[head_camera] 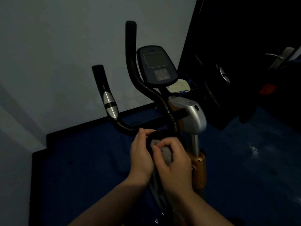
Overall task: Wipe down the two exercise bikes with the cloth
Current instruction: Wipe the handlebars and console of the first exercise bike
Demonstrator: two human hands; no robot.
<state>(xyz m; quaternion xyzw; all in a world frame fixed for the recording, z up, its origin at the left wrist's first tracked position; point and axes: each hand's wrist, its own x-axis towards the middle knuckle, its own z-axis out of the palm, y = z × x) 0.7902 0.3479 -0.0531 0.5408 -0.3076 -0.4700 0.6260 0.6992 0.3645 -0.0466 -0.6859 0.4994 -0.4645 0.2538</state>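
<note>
An exercise bike stands in front of me in dim light, with black curved handlebars (pixel 147 90), a dark console (pixel 156 66) with a screen and keypad, and a silver and gold frame (pixel 194 118). My right hand (pixel 172 162) is closed around a grey cloth (pixel 166 154) and presses it against the black handlebar bend near the stem. My left hand (pixel 141 157) grips that same black bend just beside the cloth. Only one bike is clearly seen.
A pale wall rises behind the bike, with a black skirting above a blue floor (pixel 91 160). To the right stands a dark door (pixel 244 46) with a metal handle (pixel 276 56). A small blue tray with a pale item (pixel 180 86) sits behind the console.
</note>
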